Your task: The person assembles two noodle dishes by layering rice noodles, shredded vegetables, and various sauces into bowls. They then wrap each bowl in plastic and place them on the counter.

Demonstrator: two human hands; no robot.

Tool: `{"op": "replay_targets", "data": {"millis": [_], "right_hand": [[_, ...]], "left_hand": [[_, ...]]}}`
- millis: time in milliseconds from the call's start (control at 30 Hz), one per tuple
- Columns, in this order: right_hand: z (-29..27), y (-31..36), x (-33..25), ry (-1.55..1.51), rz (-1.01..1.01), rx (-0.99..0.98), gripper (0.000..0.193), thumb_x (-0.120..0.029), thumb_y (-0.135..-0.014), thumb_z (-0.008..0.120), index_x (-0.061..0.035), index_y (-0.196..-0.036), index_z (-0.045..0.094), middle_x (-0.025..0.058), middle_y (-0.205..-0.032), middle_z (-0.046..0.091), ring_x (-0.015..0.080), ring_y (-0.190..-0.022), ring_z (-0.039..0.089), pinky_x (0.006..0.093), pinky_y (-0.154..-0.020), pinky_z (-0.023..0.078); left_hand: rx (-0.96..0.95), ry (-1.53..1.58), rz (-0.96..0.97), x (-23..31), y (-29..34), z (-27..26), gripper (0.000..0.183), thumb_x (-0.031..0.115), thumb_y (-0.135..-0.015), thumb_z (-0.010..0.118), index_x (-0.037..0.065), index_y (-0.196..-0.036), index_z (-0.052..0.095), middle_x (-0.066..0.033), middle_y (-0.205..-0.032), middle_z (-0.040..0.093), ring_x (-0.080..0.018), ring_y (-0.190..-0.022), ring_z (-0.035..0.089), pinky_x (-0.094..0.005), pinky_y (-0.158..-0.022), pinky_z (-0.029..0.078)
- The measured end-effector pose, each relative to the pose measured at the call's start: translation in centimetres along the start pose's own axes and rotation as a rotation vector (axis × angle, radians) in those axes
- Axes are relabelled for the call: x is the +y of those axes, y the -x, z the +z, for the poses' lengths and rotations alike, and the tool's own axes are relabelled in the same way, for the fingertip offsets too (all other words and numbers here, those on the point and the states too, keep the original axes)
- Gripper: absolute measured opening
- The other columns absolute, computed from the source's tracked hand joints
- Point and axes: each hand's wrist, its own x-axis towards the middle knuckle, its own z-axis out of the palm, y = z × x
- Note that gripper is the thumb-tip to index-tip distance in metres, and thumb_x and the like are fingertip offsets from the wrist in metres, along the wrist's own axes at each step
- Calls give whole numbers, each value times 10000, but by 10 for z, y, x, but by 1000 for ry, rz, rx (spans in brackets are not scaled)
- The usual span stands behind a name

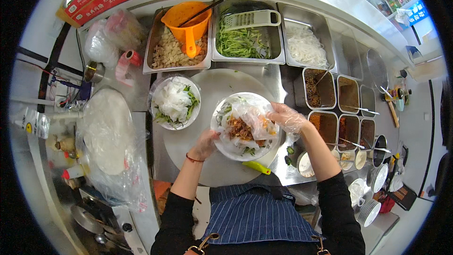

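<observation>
Steel counter (283,82); round board (207,89); metal trays (245,33); spice tubs (330,108)

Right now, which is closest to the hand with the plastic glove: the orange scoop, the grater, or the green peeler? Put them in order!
From the gloved right hand:
1. Green peeler, just below the hand, at the near edge of the round board.
2. Grater, up top, across the tray of green shreds.
3. Orange scoop, farthest, upper left, in the tray of diced food.

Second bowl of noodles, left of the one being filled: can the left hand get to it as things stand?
Probably yes. The left hand grips the rim of the near bowl, and the second bowl sits just up and left on the round board, nothing between. It would have to let go first.
</observation>
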Motion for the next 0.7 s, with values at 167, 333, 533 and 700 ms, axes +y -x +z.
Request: {"op": "replay_targets", "data": {"millis": [167,333,533,700], "right_hand": [[-10,-14,41,-58,-13,100,339,-142,-889,587,16,-1188,604,75,-1069,664,158,-989,593,317,-888,476],[0,-25,81,-268,-68,285,318,-115,-905,566,22,-1189,603,87,-1041,668,160,-931,601,308,-852,485],[14,-37,89,-149,42,478,328,-112,-928,589,41,-1217,572,80,-1100,650,153,-948,602,319,-831,498],[29,-16,18,781,-494,989,238,-268,-897,631,-34,-930,663,185,-889,625,366,-869,619,438,-792,483]], "left_hand": [[113,-106,-65,15,-11,23,624,425,-928,589,-13,-1353,461,-110,-1337,548,-190,-1185,562,-365,-956,500],[253,-184,91,1,-19,10,353,283,-971,561,0,-1182,554,-46,-1099,624,-143,-992,600,-311,-830,523],[396,-352,116,-21,-29,-21,175,195,-961,582,45,-1049,587,-11,-937,615,-103,-814,578,-254,-712,485],[403,-88,173,-35,-35,-24,180,207,-949,596,51,-1038,585,-37,-966,620,-131,-836,583,-274,-740,485]]}}
